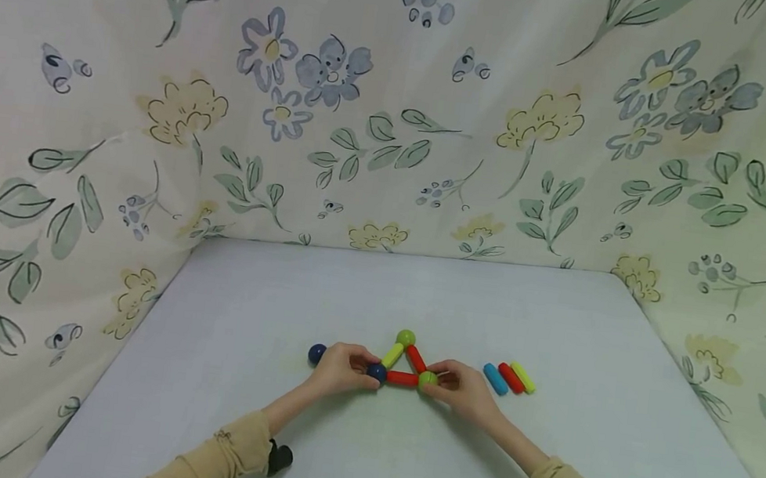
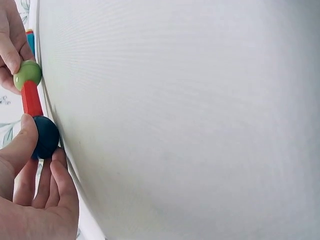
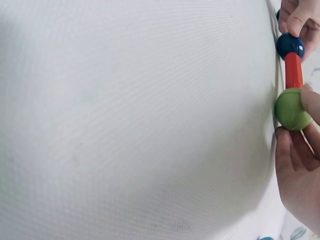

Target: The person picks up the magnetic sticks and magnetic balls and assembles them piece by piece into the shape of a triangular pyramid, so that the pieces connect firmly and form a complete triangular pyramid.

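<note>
A triangle of three balls and three rods lies on the table. Its near side is a red rod [image 1: 402,378] between a dark blue ball [image 1: 377,372] and a green ball [image 1: 427,380]. A yellow-green rod [image 1: 392,355] and a second red rod [image 1: 416,359] lead up to another green ball [image 1: 405,339] at the far corner. My left hand [image 1: 342,369] pinches the dark blue ball [image 2: 46,137] between thumb and fingers. On the opposite corner, my right hand [image 1: 463,391] grips the near green ball [image 3: 292,109] the same way.
A spare dark blue ball [image 1: 316,354] sits just left of my left hand. Right of my right hand lie a blue rod [image 1: 496,380], a red rod [image 1: 511,377] and a yellow-green rod [image 1: 523,377], side by side. Behind the white table [image 1: 265,281] hangs a floral cloth [image 1: 391,169].
</note>
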A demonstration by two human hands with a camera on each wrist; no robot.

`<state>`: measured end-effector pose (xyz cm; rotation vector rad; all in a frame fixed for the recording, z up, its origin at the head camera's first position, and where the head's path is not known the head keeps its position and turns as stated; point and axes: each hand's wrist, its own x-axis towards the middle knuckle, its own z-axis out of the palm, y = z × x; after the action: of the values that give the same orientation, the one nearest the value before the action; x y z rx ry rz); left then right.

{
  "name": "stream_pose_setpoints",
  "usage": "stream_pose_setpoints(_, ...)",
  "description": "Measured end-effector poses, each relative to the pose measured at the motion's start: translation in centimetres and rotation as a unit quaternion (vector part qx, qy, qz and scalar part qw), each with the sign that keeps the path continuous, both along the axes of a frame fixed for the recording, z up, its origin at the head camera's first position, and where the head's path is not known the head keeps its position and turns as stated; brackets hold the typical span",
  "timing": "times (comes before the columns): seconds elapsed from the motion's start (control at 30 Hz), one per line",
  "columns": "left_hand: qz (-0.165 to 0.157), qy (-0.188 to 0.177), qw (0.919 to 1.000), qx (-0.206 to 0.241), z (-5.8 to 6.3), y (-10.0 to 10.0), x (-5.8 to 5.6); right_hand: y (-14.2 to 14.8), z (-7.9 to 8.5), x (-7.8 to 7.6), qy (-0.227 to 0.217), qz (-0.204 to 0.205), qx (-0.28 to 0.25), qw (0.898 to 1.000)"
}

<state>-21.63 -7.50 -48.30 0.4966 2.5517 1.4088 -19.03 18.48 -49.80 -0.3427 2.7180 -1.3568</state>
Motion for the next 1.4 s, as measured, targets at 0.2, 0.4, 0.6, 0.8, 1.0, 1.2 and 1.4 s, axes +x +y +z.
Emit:
stream_pose_setpoints(0.2, 0.004, -0.007, 1.0000, 0.004, 0.1, 0.1, -0.1, 0.8, 0.5, -0.1, -0.005, 0.014, -0.012, 1.000)
stream_pose_setpoints(0.4, 0.003, -0.005, 1.0000, 0.000, 0.2, 0.1, 0.0, 3.2, 2.3, -0.7, 0.019, 0.000, -0.018, 1.000)
stream_pose_setpoints(0.6, 0.007, -0.008, 0.9998, -0.015, -0.1, 0.2, -0.2, 6.3, 4.0, -1.2, 0.046, -0.059, 0.005, 0.997)
stream_pose_setpoints(0.8, 0.004, -0.006, 0.9999, -0.011, -0.3, 0.1, -0.4, 9.5, 3.7, -1.3, 0.029, -0.123, 0.043, 0.991)
stream_pose_setpoints(1.0, 0.002, -0.003, 1.0000, -0.008, -0.4, 0.0, -0.5, 11.8, 2.8, -1.1, -0.012, -0.144, 0.061, 0.988)
stream_pose_setpoints(1.2, 0.004, -0.007, 0.9999, -0.006, -0.4, -0.1, -0.5, 12.7, 1.9, -0.9, -0.032, -0.128, 0.073, 0.989)
stream_pose_setpoints(1.4, 0.003, -0.006, 1.0000, 0.001, -0.4, -0.2, -0.5, 12.7, 1.7, -0.8, -0.027, -0.125, 0.089, 0.988)
